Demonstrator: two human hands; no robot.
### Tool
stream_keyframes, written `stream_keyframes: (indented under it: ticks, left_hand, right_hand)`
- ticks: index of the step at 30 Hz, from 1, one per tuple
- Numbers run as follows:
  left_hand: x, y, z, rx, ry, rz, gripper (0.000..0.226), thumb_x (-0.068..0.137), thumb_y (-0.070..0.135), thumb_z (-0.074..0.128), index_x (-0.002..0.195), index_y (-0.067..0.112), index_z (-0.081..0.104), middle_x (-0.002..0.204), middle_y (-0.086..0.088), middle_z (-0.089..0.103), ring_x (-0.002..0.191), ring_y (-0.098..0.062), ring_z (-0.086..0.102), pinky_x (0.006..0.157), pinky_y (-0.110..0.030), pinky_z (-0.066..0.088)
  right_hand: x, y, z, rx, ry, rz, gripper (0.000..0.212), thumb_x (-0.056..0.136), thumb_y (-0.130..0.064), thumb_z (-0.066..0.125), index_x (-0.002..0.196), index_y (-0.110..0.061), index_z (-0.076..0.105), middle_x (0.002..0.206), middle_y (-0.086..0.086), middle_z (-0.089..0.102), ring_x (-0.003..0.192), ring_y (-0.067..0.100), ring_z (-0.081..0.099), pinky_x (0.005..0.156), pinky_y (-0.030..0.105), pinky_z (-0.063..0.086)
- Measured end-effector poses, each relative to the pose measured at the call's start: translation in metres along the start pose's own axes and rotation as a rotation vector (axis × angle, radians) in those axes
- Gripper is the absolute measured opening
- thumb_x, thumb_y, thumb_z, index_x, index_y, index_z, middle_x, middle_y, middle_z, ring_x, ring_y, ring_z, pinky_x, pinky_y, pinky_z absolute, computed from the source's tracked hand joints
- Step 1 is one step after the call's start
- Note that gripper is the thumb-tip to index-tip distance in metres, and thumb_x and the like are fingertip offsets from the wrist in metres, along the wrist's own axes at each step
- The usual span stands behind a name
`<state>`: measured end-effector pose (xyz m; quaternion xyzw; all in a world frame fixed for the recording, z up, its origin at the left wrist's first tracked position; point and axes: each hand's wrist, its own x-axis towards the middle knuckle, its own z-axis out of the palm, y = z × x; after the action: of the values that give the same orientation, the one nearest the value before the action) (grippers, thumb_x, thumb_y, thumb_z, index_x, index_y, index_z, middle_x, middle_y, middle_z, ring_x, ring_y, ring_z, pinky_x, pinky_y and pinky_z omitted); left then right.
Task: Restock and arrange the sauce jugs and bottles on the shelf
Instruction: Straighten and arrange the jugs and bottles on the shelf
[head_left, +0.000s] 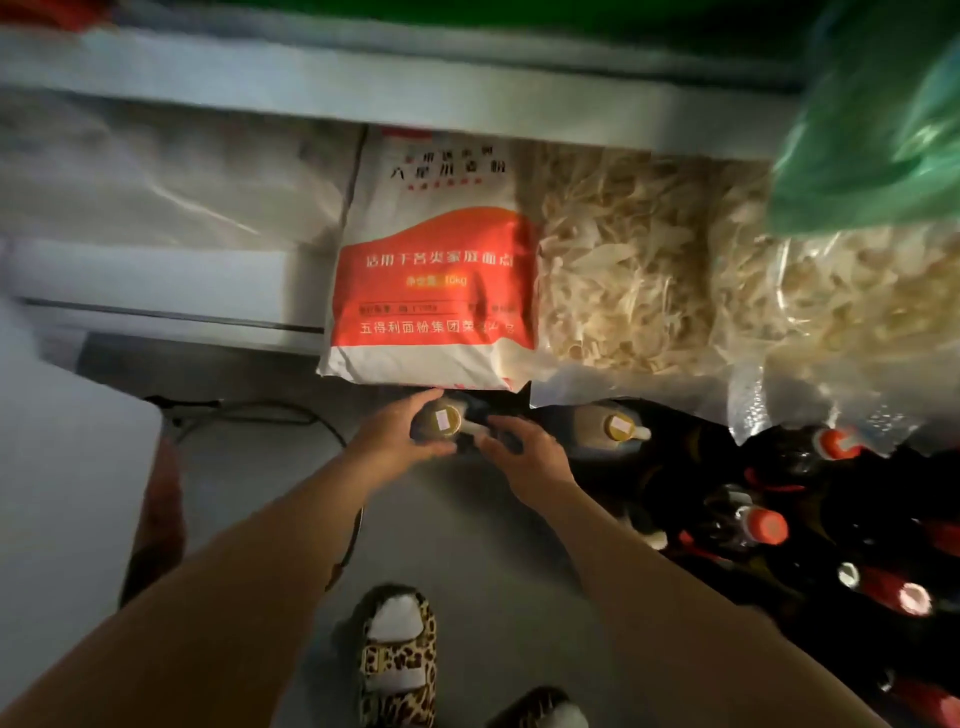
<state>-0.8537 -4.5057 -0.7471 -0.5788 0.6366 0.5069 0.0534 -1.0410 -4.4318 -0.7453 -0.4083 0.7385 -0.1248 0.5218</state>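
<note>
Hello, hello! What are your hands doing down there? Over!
Both hands, left and right, gripping yellow-capped jug. Second jug just right. Flour sack close behind.

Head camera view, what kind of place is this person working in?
Probably a restaurant or shop storeroom: a bulk flour sack and clear bags of dried food strips sit on a low shelf, with many red-capped sauce bottles crowded below.

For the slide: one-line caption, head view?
Both hands, left and right, grip a yellow-capped jug below a flour sack.
</note>
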Motion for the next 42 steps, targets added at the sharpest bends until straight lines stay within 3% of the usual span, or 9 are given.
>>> stream_keyframes:
  ticks: [4,9,14,16,20,26,32,37,42]
  left_hand:
    - [0.021,-0.02,0.006,-0.03,0.035,0.066,0.067,0.073,0.027,0.088,0.132,0.028,0.056,0.128,0.012,0.06,0.117,-0.007,0.055,0.083,-0.003,0.036]
    - [0.027,-0.033,0.013,-0.106,0.051,0.08,0.058,0.07,0.033,0.089,0.117,0.04,0.055,0.123,0.015,0.06,0.112,-0.004,0.057,0.086,-0.013,0.042]
    - [0.011,-0.024,0.008,-0.175,0.004,0.008,0.056,0.058,0.054,0.088,0.106,0.042,0.061,0.108,0.018,0.068,0.106,-0.006,0.063,0.091,-0.028,0.052]
    - [-0.01,-0.014,0.01,-0.207,-0.051,-0.045,0.059,0.056,0.058,0.088,0.106,0.039,0.062,0.11,0.015,0.07,0.106,-0.01,0.065,0.096,-0.04,0.053]
    - [-0.076,0.024,0.011,-0.216,-0.148,-0.074,0.053,0.074,0.04,0.086,0.119,0.026,0.062,0.114,0.008,0.069,0.107,-0.012,0.064,0.095,-0.035,0.053]
    - [-0.189,0.106,-0.024,-0.11,-0.145,-0.014,0.075,0.06,0.073,0.076,0.121,0.032,0.06,0.116,0.011,0.068,0.107,-0.012,0.063,0.096,-0.042,0.052]
    - [-0.308,0.202,-0.103,-0.047,0.002,0.142,0.058,0.073,0.064,0.075,0.109,0.019,0.065,0.1,-0.002,0.072,0.095,-0.022,0.067,0.086,-0.043,0.054]
    - [-0.396,0.296,-0.199,0.118,0.164,0.345,0.032,0.082,0.057,0.071,0.1,0.031,0.064,0.083,0.012,0.065,0.077,-0.007,0.062,0.066,-0.013,0.043]
    - [-0.464,0.386,-0.303,0.274,0.308,0.463,0.075,0.07,0.088,0.051,0.11,0.026,0.067,0.091,0.007,0.065,0.083,-0.015,0.063,0.062,-0.023,0.041]
  right_hand:
    - [0.024,0.018,0.02,0.045,-0.031,-0.011,0.04,0.095,-0.042,0.064,0.13,-0.023,0.063,0.124,-0.004,0.057,0.107,0.012,0.051,0.092,0.021,0.038]
    - [0.033,0.031,0.029,0.194,-0.054,-0.013,0.033,0.092,-0.036,0.068,0.121,-0.02,0.068,0.121,-0.011,0.051,0.111,0.002,0.044,0.072,-0.006,0.032]
    - [0.016,0.024,0.018,0.239,-0.033,0.028,0.037,0.087,-0.046,0.072,0.114,-0.021,0.071,0.106,-0.002,0.07,0.096,0.016,0.065,0.083,0.023,0.052]
    - [-0.012,0.018,0.006,0.212,-0.069,0.061,0.031,0.089,-0.045,0.069,0.11,-0.023,0.07,0.101,-0.003,0.07,0.091,0.013,0.065,0.08,0.024,0.053]
    - [-0.087,0.007,-0.017,0.116,-0.075,0.112,0.019,0.092,-0.049,0.064,0.098,-0.032,0.067,0.097,-0.004,0.07,0.089,0.014,0.065,0.08,0.031,0.054]
    - [-0.21,-0.053,-0.081,0.013,-0.056,0.088,0.029,0.095,-0.045,0.062,0.082,-0.02,0.067,0.07,-0.005,0.062,0.063,0.01,0.055,0.052,0.02,0.037]
    - [-0.321,-0.158,-0.161,-0.255,0.002,-0.076,0.038,0.094,-0.06,0.054,0.07,-0.03,0.058,0.075,-0.005,0.065,0.074,0.015,0.061,0.062,0.028,0.041]
    - [-0.402,-0.266,-0.223,-0.323,0.127,-0.231,0.044,0.097,-0.057,0.05,0.074,-0.021,0.059,0.084,0.005,0.067,0.085,0.027,0.067,0.068,0.032,0.044]
    - [-0.466,-0.375,-0.282,-0.358,0.329,-0.387,0.05,0.097,-0.059,0.047,0.071,-0.017,0.056,0.08,0.01,0.065,0.082,0.031,0.064,0.066,0.034,0.042]
